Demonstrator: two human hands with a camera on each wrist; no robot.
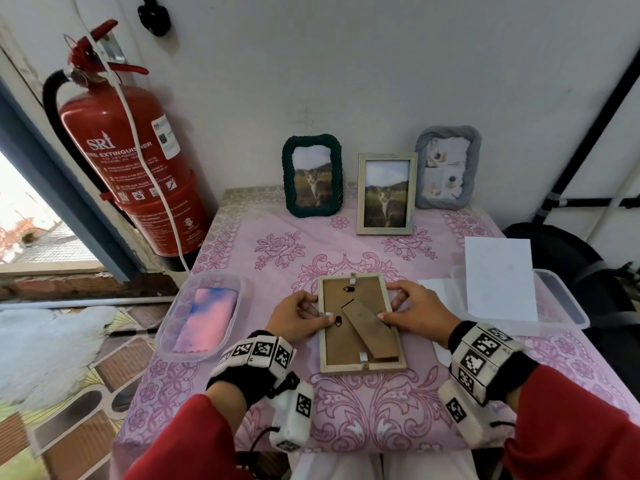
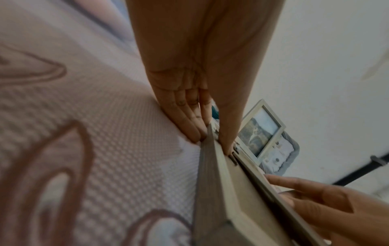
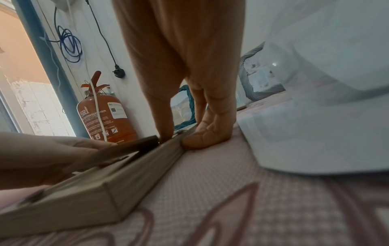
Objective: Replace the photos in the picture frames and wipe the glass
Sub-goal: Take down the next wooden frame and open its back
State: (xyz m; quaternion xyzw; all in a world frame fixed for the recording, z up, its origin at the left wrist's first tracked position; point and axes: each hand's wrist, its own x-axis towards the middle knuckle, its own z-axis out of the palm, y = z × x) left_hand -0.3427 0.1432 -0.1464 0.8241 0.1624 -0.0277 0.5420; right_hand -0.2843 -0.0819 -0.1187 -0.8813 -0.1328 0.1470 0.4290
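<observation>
A light wooden picture frame (image 1: 337,344) lies face down on the pink tablecloth, its brown backing and fold-out stand (image 1: 370,330) facing up. My left hand (image 1: 298,318) holds the frame's left edge, fingers (image 2: 189,129) against the side and thumb on the backing beside a black turn clip (image 1: 338,320). My right hand (image 1: 412,310) holds the right edge, fingers (image 3: 202,138) curled against the rim (image 3: 134,168) and thumb on the stand. A folded pink and blue cloth (image 1: 207,317) lies in a clear tray (image 1: 166,327) to the left.
Three frames stand at the back by the wall: a green rope one (image 1: 312,176), a light wooden one (image 1: 387,194), both with cat photos, and a grey rope one (image 1: 446,168). White sheets (image 1: 498,278) lie in a clear tray (image 1: 568,306) at right. A red fire extinguisher (image 1: 138,168) hangs left.
</observation>
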